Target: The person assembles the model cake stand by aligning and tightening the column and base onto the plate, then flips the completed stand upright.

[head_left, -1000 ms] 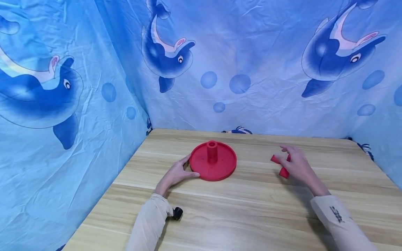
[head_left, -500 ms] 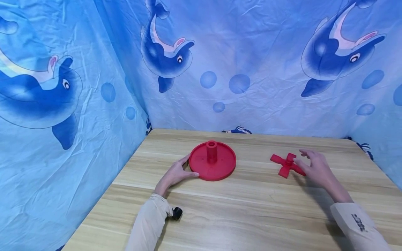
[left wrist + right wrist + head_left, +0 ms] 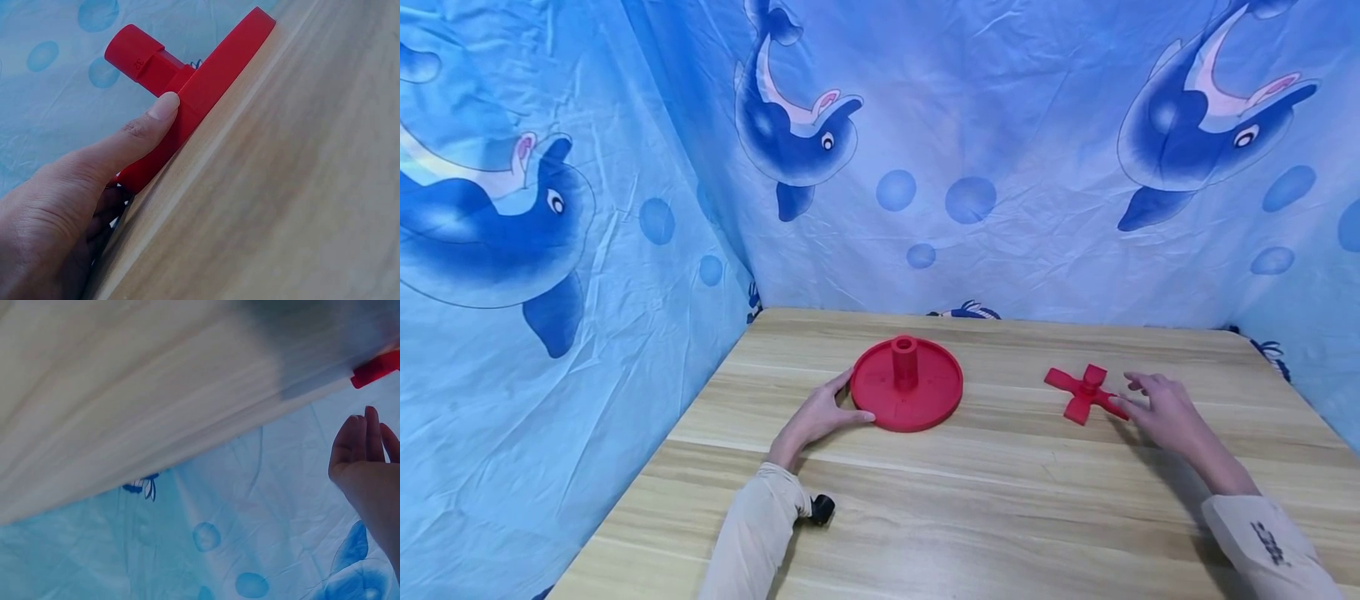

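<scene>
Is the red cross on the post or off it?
Off. The cross lies on the table, and wood shows between it and the red plate with the post.

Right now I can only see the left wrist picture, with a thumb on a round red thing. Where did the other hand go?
Observer: The right hand is beside a red cross-shaped piece; I can't tell whether they touch.

Operator: Ooh, how many arms does the cross have?

Observer: Four, as the head view shows.

Operator: And my round red disc, is the top of its post solid? I only see the side.

Observer: No, from the head view there's a hole in its top.
</scene>
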A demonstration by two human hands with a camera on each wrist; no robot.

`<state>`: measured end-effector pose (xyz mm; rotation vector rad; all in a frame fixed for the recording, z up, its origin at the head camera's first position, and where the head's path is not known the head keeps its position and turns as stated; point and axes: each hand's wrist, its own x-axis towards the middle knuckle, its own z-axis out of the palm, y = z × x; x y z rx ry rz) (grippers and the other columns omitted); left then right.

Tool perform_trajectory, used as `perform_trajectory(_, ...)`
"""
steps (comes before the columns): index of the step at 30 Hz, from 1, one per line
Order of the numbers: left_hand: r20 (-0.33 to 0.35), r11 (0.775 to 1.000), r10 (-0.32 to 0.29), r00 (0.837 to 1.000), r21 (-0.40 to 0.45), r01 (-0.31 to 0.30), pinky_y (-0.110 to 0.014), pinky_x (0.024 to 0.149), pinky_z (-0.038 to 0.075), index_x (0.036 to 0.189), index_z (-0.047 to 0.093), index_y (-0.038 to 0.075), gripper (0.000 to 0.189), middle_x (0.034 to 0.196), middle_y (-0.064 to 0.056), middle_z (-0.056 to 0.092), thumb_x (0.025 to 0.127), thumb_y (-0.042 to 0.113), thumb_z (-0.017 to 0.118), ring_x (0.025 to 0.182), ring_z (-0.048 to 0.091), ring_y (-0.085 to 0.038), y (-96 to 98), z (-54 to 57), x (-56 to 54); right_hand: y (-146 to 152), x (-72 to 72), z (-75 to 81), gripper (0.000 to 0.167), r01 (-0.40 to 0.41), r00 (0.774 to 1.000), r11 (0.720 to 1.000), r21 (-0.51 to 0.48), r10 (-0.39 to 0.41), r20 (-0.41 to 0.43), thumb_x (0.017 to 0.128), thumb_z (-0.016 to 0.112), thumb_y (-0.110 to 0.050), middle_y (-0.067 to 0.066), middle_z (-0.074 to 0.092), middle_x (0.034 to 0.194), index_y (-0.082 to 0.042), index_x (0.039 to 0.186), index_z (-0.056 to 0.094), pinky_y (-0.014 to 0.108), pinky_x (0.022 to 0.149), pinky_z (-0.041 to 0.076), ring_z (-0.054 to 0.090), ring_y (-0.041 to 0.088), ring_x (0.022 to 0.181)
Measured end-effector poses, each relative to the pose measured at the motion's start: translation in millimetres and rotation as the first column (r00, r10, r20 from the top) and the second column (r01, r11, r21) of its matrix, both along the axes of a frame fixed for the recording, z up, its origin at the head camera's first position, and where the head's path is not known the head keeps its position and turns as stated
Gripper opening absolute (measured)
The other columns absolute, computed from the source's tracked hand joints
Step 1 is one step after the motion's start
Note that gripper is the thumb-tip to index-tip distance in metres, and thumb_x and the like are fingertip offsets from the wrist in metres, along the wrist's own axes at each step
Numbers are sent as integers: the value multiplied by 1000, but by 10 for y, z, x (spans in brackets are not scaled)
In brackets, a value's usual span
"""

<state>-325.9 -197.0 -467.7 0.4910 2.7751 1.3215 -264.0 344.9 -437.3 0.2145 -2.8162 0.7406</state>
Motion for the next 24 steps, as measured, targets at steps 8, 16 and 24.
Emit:
perform_trajectory(8,2,1000,-8,1000,1,8,-57,116,34,162,38,17,104,161,-10,42,78,50,90,150,33,-33,2,17,3,31,29,-93,64,-13,998,998,54,10,55,94,76,-17,44,49,125,24,134,48,69,88,46,43,56,109)
perform_trajectory(16,-1,1000,-10,1000,-2,10,-56,117,34,162,38,16,105,160,-9,42,78,49,90,150,33,-32,2,16,-2,77,37,-199,59,-19,999,996,90,16,36,94,75,-15,42,51,119,25,132,50,66,84,46,47,52,102)
perform_trajectory(24,-3,1000,-12,1000,0,12,-56,116,35,163,37,17,105,161,-9,42,79,50,89,150,33,-32,3,0,-6,94,27,-283,56,-5,1000,995,104,6,-16,94,75,-12,41,50,117,24,130,53,66,83,44,45,52,101)
